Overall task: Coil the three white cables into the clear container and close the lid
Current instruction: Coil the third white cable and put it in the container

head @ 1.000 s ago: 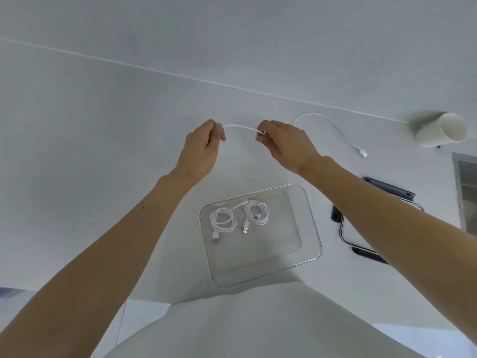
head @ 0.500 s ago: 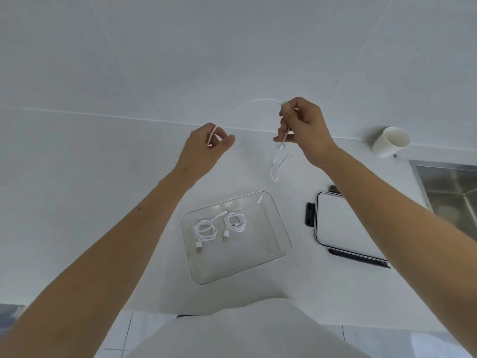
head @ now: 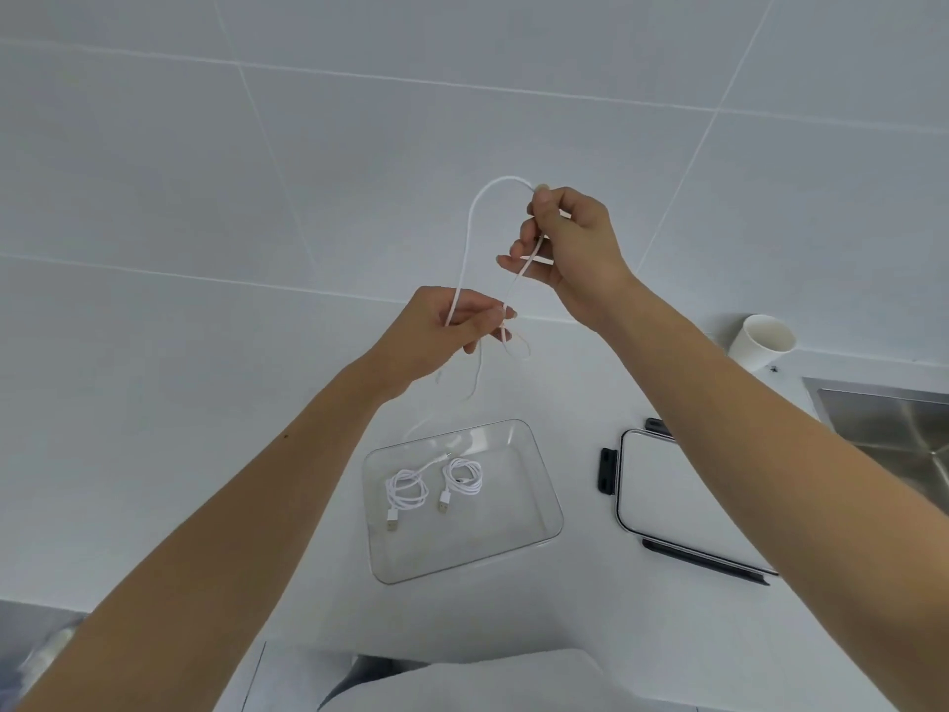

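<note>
The left hand (head: 441, 331) is raised above the worktop (head: 205, 403) with its fingers curled, thumb and forefinger pinching the third white cable (head: 470, 223). The right hand (head: 570, 254) is held higher and a little further back, its fingers also curled, gripping the same cable between thumb and forefinger at the top, while another strand passes its lower fingers. From the right hand's grip the cable rises in a narrow arch and drops to the left hand; the second strand slants down from the right hand to the left fingertips, where a small loop hangs just beneath. The loose remainder trails downward towards the worktop behind the clear container (head: 544, 465), though its end is too faint to follow. The container sits open near the front edge of the worktop, roughly midway along it, below both hands. Inside, in its back-left part, lie two coiled white cables side by side, the left coil (head: 407, 493) and the right coil (head: 463, 477), each with a plug pointing towards the front. The lid (head: 667, 485), white with dark clips, lies flat just beside the container on its right, partly hidden by the right forearm. A white paper cup (head: 762, 341) stands at the back edge against the tiled wall (head: 359, 146), near a steel sink (head: 893, 423) at the right edge.
</note>
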Available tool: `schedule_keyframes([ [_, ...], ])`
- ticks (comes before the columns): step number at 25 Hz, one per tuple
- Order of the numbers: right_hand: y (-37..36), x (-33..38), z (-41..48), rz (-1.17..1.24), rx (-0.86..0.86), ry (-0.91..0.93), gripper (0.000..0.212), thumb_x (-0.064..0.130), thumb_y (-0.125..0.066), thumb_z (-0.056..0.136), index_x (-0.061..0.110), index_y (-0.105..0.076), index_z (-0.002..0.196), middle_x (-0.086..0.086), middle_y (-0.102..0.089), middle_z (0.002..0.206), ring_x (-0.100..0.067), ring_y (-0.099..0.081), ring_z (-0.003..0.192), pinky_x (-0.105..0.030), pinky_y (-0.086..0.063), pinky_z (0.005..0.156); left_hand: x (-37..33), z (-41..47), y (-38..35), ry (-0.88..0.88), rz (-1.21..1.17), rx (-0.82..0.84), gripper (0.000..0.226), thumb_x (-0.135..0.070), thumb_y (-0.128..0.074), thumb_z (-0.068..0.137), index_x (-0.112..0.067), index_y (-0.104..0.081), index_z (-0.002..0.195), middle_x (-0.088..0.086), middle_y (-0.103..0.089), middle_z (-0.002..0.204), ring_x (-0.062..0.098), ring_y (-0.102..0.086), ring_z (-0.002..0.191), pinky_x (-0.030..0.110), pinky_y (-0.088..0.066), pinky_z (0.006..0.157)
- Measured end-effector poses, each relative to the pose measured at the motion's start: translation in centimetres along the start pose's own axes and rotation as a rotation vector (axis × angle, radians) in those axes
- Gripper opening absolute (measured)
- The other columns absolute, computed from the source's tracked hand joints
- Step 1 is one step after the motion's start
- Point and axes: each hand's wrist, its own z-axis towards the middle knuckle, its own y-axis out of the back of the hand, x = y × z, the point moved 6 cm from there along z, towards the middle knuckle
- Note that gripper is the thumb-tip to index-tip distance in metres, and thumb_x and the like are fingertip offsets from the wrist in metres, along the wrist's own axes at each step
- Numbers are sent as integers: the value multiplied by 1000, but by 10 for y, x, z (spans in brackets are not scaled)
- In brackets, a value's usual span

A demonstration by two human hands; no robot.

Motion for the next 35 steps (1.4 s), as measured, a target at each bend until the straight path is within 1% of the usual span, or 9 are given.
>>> schedule_keyframes([
  [4, -10, 16, 2, -148, -31, 74, 23, 24, -47, 104, 5, -52, 92, -7, -57, 66, -17, -61, 53, -38, -60, 65, -10, 5, 17, -38, 49, 29, 20, -17, -60, 96, -7, -72, 108, 6, -75, 82, -3, -65, 67, 5, -40, 56],
  [12, -37, 10, 4, -489, -52, 40, 33, 31, -62, 96, 10, -55, 120, -8, -70, 97, -20, -73, 83, -33, -63, 74, -16, 33, 59, -7, -46, -82, 18, -20, -63, 94, -4, -70, 92, 3, -73, 70, 11, -50, 53, 7, -34, 43],
  [16, -45, -5, -6, -705, 56, 29, 21, 29, -71, 90, 10, -68, 99, -2, -77, 87, -12, -66, 68, -26, -56, 61, -11, 43, 75, -13, -40, -163, 20, -23, -63, 94, -4, -69, 92, -2, -72, 67, 13, -54, 55, 8, -34, 43],
  [19, -47, -3, -2, -806, 26, 81, 13, 23, -66, 93, 12, -66, 87, 5, -75, 79, -18, -63, 69, -35, -56, 63, -7, 46, 73, -8, -41, -138, 22, -23, -61, 95, -2, -67, 94, -2, -73, 70, 11, -54, 56, 7, -34, 43],
  [22, -43, -7, 4, -695, -52, 47, 13, 20, -57, 98, 9, -59, 92, 1, -67, 79, -14, -64, 72, -30, -55, 67, -4, 48, 72, 9, -16, -123, 25, -25, -58, 96, 0, -63, 96, 3, -77, 84, 6, -52, 52, 6, -33, 41],
  [25, -35, -13, 5, -310, -184, 32, 13, 12, -48, 103, 8, -54, 92, -1, -62, 78, -13, -64, 73, -24, -54, 67, -1, 49, 73, 24, -13, -134, 24, -24, -56, 97, 0, -60, 96, 2, -77, 89, 2, -47, 47, 7, -31, 40],
  [28, -34, -14, 6, 23, -122, -50, 17, 8, -47, 101, 11, -54, 85, 0, -53, 68, -16, -54, 62, -28, -51, 70, 3, 48, 77, 62, -22, -146, 24, -21, -58, 96, 2, -65, 98, -4, -71, 79, -3, -46, 42, 9, -31, 44],
  [32, -35, -12, 10, -646, 112, -69, 28, 37, -69, 91, 10, -70, 85, 3, -48, 60, -15, -53, 59, -33, -53, 71, 8, 43, 68, 79, 24, -52, 16, -24, -58, 96, -12, -64, 87, 2, -76, 86, -8, -53, 51, 24, -38, 65],
  [35, -36, -7, 9, -561, 122, -1, 27, 24, -58, 99, 9, -60, 77, 6, -55, 66, -13, -60, 61, -35, -54, 78, 12, 43, 67, 118, 0, -101, 16, -24, -56, 96, -16, -61, 83, 0, -73, 84, -3, -50, 57, 24, -36, 62],
])
